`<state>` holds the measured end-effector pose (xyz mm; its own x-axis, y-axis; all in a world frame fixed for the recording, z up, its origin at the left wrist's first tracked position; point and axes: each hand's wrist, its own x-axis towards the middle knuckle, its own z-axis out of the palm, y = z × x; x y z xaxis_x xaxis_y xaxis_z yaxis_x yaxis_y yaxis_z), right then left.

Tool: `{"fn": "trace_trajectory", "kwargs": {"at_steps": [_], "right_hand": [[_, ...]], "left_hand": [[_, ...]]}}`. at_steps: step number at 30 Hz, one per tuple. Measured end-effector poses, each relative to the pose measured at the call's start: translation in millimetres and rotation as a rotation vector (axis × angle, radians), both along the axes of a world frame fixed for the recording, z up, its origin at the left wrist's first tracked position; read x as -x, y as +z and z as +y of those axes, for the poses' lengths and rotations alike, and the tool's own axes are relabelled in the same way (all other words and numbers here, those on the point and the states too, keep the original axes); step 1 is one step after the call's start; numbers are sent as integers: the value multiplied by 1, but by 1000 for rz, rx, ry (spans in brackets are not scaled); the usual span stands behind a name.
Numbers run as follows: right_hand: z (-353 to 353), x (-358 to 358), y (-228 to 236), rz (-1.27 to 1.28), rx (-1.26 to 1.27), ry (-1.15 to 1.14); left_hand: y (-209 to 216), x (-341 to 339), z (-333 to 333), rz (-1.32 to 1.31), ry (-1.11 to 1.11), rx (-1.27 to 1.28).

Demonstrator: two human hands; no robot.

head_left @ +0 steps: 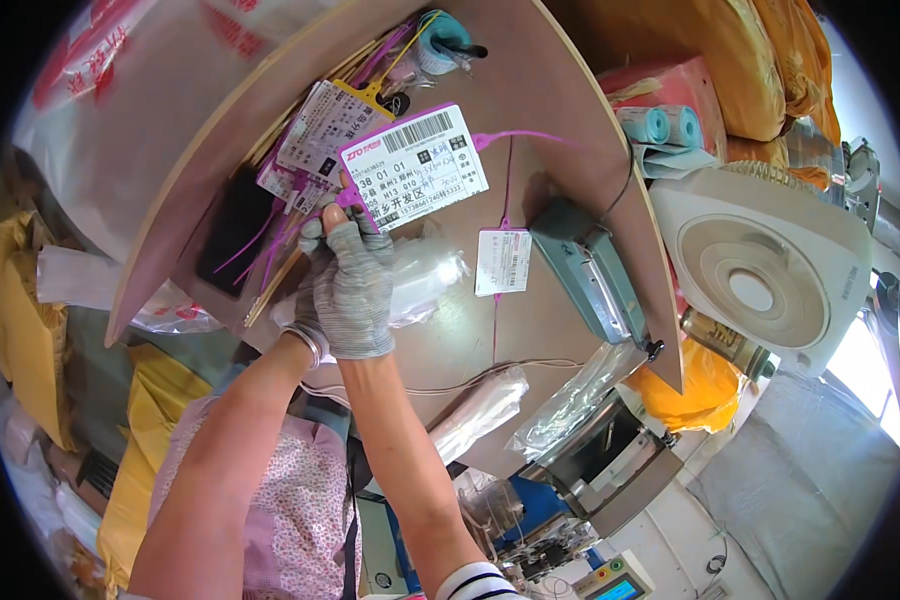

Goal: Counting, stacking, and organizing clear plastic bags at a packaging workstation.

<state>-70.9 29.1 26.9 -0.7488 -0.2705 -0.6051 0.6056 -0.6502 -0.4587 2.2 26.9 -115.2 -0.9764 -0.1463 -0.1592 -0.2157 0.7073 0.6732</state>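
Observation:
My right hand (362, 295), in a grey striped glove with a bare thumb tip, pinches the lower left corner of a white printed label tag (440, 185). This tag has a purple edge and a thin purple tie strip running off to the right. Close behind and to its left, my left hand (308, 318), gloved in the same grey, is largely covered; its fingers are hidden. Beyond the hands lies a bundle of tags (325, 135), some yellow-topped, some purple. Another white tag (503, 262) on a purple strip rests on the table to the right.
A grey-green sealer-like device (585, 275) stands at the table's right, inside the raised wooden side wall (610, 120). Clear plastic bags (480, 410) lie at the near edge. A black flat object (232, 235) is at left, a teal roll (440, 42) at the far end, a white fan (760, 270) outside.

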Motion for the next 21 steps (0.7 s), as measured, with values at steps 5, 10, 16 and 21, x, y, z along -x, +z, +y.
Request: {"fn": "trace_trajectory", "kwargs": {"at_steps": [5, 10, 16, 21], "right_hand": [[-4, -3, 2, -45, 36, 0], [-10, -10, -4, -51, 63, -13], [-16, -16, -14, -46, 89, 5], [-13, -17, -23, -35, 101, 27]], "left_hand": [[-67, -23, 17, -60, 13, 161], [-59, -31, 6, -105, 26, 148], [-41, -30, 1, -154, 51, 128], [-21, -33, 7, -181, 64, 115]]}}
